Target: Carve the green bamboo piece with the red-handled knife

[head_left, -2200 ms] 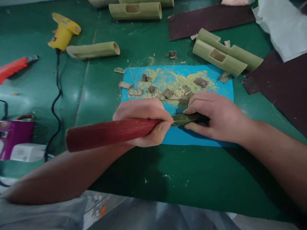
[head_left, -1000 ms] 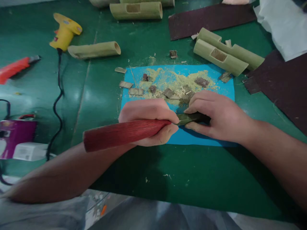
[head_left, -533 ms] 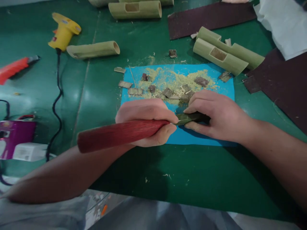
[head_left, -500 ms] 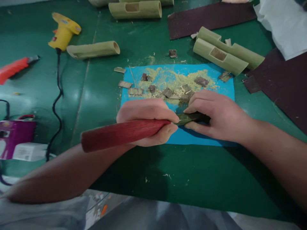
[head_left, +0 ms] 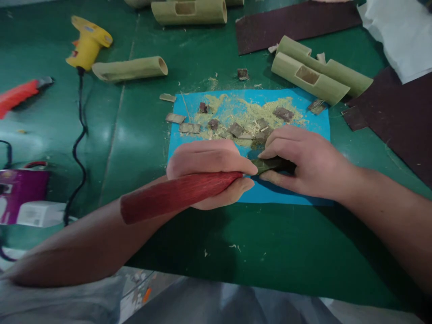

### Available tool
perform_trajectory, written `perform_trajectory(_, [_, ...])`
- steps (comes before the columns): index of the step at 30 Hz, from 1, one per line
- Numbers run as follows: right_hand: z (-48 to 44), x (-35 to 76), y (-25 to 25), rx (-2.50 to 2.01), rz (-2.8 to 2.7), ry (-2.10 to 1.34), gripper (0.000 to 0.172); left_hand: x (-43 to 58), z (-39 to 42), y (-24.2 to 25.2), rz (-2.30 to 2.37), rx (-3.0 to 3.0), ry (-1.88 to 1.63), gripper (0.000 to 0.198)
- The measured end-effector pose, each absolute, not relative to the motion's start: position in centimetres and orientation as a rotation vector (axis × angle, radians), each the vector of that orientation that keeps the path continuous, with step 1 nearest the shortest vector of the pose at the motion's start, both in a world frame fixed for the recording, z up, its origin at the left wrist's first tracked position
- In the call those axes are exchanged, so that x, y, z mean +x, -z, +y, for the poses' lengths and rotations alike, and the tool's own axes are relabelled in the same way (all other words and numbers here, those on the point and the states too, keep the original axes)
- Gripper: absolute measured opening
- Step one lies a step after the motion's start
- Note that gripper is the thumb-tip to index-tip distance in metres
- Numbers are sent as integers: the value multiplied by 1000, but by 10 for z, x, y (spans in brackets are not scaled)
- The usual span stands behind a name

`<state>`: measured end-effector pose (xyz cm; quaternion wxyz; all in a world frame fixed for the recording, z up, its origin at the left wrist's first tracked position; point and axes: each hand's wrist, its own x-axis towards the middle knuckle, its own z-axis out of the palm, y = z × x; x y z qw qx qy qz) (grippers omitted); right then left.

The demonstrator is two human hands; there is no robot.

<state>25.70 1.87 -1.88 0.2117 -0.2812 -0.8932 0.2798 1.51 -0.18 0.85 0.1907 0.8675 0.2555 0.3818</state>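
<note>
In my left hand (head_left: 205,157) is a tool with a red wooden handle (head_left: 178,195), its fingers closed around the front. The tool's working end is hidden by the fingertips. My right hand (head_left: 303,162) pinches a small dark green piece (head_left: 265,165), which looks like bamboo, between thumb and fingers. The left fingertips meet the near end of that piece. Both hands are over a blue sheet (head_left: 286,194). Just beyond them lie pale green sawdust (head_left: 249,110) and several small dark square chips, one of them a brown chip (head_left: 282,114).
Cut bamboo tubes lie around: a slotted tube (head_left: 308,76) at right, a plain tube (head_left: 131,69) at left. A yellow glue gun (head_left: 88,42) with a black cord, a red-handled cutter (head_left: 20,96), a purple box (head_left: 25,191) and dark sandpaper sheets (head_left: 297,24) surround the sheet.
My left hand has shifted slightly right, towards the green piece, and the handle's rear end has dipped a little. My right hand has stayed in place.
</note>
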Motion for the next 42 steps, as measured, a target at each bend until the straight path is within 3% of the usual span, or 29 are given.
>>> perform_trajectory(7, [19,257,17,-803,-2485,-800,16,24,-7,-13,825,2336,-1160,18])
perform_trajectory(17, [19,257,19,-786,-2484,-783,14,17,-1,-3,755,2269,-1194,2])
perform_trajectory(42, [19,257,19,-758,-2473,-765,12,14,2,-7,620,2397,-1063,14])
